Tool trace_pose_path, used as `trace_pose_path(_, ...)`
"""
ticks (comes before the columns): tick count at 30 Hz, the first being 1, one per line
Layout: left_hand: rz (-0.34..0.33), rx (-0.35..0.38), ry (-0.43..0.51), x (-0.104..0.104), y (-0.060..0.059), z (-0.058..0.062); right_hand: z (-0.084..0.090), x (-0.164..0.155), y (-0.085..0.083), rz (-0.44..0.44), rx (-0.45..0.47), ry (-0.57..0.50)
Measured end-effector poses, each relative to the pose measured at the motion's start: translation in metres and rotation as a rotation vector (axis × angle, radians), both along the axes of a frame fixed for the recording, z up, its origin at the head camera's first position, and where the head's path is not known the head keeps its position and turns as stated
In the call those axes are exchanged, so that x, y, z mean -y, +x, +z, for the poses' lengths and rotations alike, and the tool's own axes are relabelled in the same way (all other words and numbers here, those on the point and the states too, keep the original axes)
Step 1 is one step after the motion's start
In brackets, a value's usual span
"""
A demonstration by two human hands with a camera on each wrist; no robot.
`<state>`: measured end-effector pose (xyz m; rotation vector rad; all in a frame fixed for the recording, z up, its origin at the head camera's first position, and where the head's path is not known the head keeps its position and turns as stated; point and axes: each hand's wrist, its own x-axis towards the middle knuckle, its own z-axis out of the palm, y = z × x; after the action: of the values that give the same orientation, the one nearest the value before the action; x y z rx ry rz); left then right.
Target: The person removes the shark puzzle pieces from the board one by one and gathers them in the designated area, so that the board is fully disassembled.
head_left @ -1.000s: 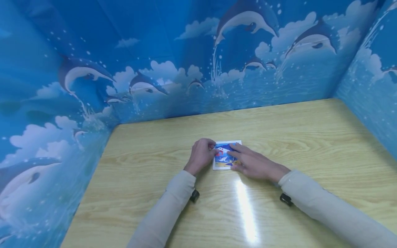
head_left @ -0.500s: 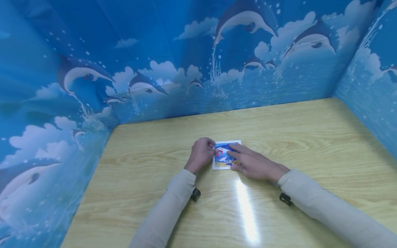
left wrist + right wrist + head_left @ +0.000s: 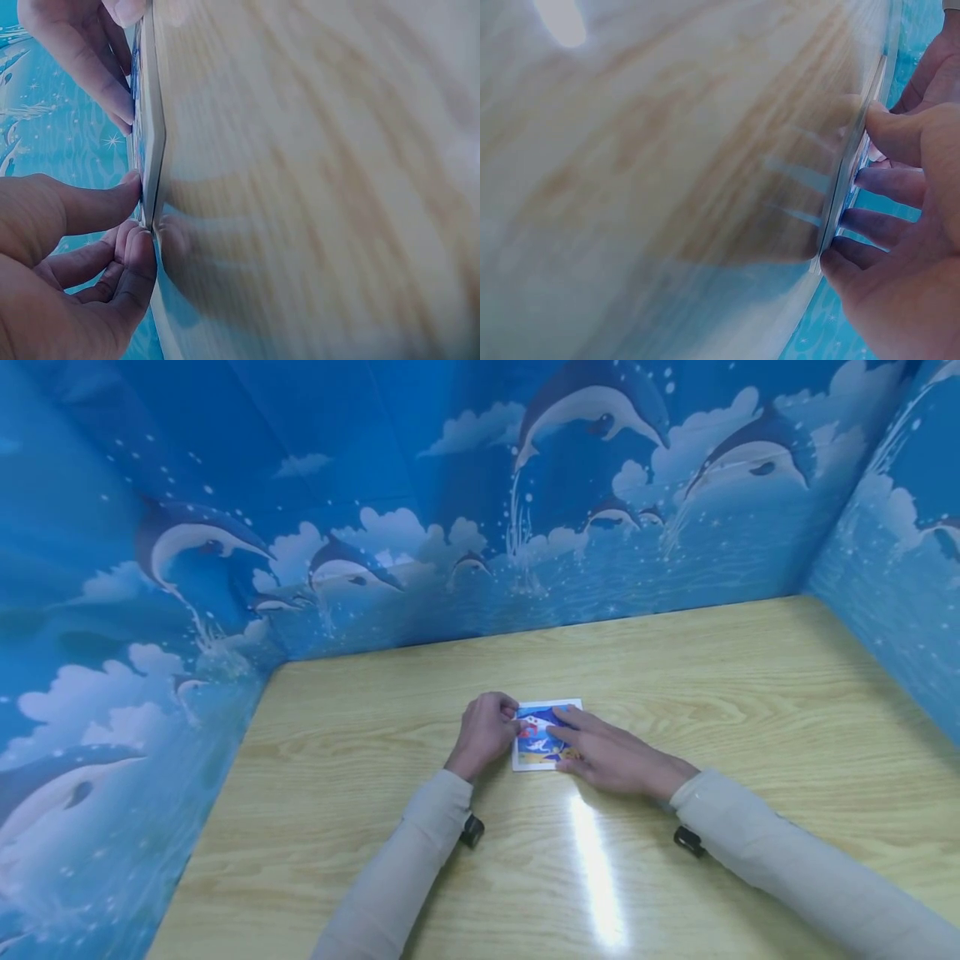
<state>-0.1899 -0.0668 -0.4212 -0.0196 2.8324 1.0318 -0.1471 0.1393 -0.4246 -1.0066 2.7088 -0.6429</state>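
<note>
We see a small picture card [image 3: 545, 735] lying flat on the wooden bench [image 3: 750, 693], near its middle, with both hands at it. The card has a white border and a blue printed scene with bits of red and yellow (the detail is too small for us to read).

The left hand [image 3: 486, 733] sits at the card's left edge. In the left wrist view its thumb [image 3: 90, 206] presses against the thin edge of the card [image 3: 150, 127], while the other fingers curl loosely beside it, their tips down by the bench surface; we would call that a light pinch at the edge rather than a full grasp.

The right hand [image 3: 607, 753] lies over the card's right part, fingers fairly straight and spread, the forefinger reaching across the printed face. From the right wrist view we see the fingertips [image 3: 889, 131] resting on the card [image 3: 847, 187] and holding it down flat; they are not wrapped round it.

Both forearms wear pale beige sleeves [image 3: 405, 868]. Blue walls [image 3: 375, 485] printed with dolphins and clouds stand round three sides of the bench.
</note>
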Motion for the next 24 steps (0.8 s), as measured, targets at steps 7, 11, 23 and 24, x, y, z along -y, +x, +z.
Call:
trace_pose_path(7,0.015,-0.005,0.024,0.0005,0.0004,0.0009,0.0010,0.0007,0.0001,-0.003,0.008,0.016)
trace_pose_path(11,0.007,-0.021,0.035,0.0019,-0.0002,0.0008,0.0016,0.0010,-0.0001,-0.003,0.011,0.020)
trace_pose_path(23,0.000,-0.059,0.038,0.0037,-0.0018,-0.0005,-0.0001,0.0004,-0.0006,0.005,-0.010,0.019)
trace_pose_path(24,-0.001,-0.060,0.037,0.0037,-0.0017,-0.0005,-0.0001,0.0006,-0.0007,0.006,-0.011,0.018)
